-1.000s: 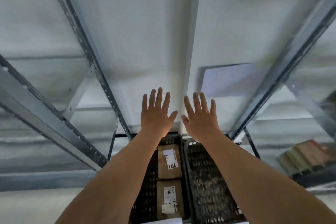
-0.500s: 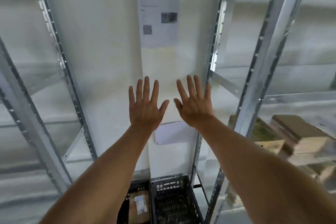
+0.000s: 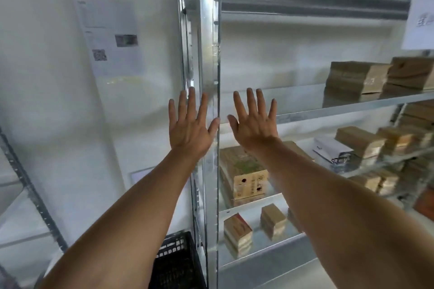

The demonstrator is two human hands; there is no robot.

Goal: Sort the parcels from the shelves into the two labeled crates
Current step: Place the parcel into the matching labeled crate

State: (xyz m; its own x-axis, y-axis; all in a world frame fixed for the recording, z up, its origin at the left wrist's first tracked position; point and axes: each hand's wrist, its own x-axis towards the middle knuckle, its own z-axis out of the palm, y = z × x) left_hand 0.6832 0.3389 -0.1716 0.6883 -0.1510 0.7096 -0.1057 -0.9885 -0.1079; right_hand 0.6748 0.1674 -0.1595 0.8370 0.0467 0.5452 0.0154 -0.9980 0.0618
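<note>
two hands spread; empty

White wall fills the left of the frame, bright and evenly lit. Printed sheets are stuck to it at upper left, one with a square code, text too blurred to read. Centre frame, a galvanised steel upright runs top to bottom, punched with holes. Metal shelves stretch right from it. Another slotted post slants at lower left. A paper sign hangs at upper right.
</note>
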